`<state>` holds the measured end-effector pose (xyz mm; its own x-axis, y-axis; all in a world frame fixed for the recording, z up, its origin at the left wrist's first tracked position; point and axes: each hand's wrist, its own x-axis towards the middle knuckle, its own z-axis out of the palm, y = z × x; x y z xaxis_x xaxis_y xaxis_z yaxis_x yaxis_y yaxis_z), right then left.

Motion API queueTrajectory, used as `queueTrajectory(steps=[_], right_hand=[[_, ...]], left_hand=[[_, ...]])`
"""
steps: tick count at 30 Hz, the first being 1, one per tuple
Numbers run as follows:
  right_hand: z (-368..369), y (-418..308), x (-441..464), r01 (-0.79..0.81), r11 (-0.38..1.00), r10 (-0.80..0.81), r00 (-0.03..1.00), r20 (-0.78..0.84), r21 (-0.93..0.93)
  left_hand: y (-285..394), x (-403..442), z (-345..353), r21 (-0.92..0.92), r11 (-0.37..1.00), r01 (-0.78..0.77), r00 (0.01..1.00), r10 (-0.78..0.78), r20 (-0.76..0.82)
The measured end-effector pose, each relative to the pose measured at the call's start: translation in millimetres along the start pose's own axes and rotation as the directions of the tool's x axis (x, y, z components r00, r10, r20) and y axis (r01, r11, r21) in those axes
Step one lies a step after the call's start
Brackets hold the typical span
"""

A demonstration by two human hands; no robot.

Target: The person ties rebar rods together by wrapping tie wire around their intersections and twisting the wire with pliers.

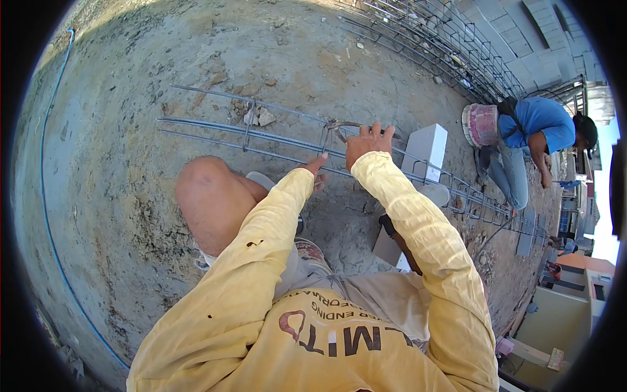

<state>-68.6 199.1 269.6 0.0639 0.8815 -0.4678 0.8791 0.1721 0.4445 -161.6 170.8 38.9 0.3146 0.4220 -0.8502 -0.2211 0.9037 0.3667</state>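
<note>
A long rebar cage (274,138) of steel rods and stirrups runs across in front of my knees. My right hand (371,142) is closed around the handles of a pair of pincers (346,123). Their jaws are at the upper rod, by a stirrup (324,138). Lower down, my left hand (316,171) grips the near rod beside that same stirrup, thumb on top and fingers partly hidden beneath. Any tie wire at the jaws is too small to make out.
A pale concrete block (424,151) supports the cage right of my hands. Another person in a blue shirt (542,124) bends beside a pink bucket (482,124). More rebar cages (444,49) lie along a block wall (503,32). A blue hose (44,170) crosses the dirt at left.
</note>
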Motion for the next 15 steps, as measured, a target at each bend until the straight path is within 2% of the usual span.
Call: queueTrajectory(steps=[7,10,13,15], right_hand=[[-13.1,11.1,15.0,0.047,0.999,-0.048,0.998,0.048,0.023],[-2.3,18.9,22.4,0.056,0.994,-0.046,0.992,-0.116,0.089],[-0.7,33.3,30.2,0.087,0.994,-0.071,0.972,-0.222,0.066],[-21.1,43.3,30.4,0.147,0.980,-0.155,0.987,0.051,0.133]], left_hand=[[3.9,-11.2,2.8,0.020,1.000,-0.014,1.000,0.014,-0.021],[3.8,-13.5,3.4,0.015,1.000,-0.026,1.000,0.027,-0.016],[4.7,-12.6,1.1,0.034,0.999,0.008,1.000,-0.008,-0.001],[5.2,-12.8,-0.5,0.034,0.999,0.022,1.000,-0.022,0.017]])
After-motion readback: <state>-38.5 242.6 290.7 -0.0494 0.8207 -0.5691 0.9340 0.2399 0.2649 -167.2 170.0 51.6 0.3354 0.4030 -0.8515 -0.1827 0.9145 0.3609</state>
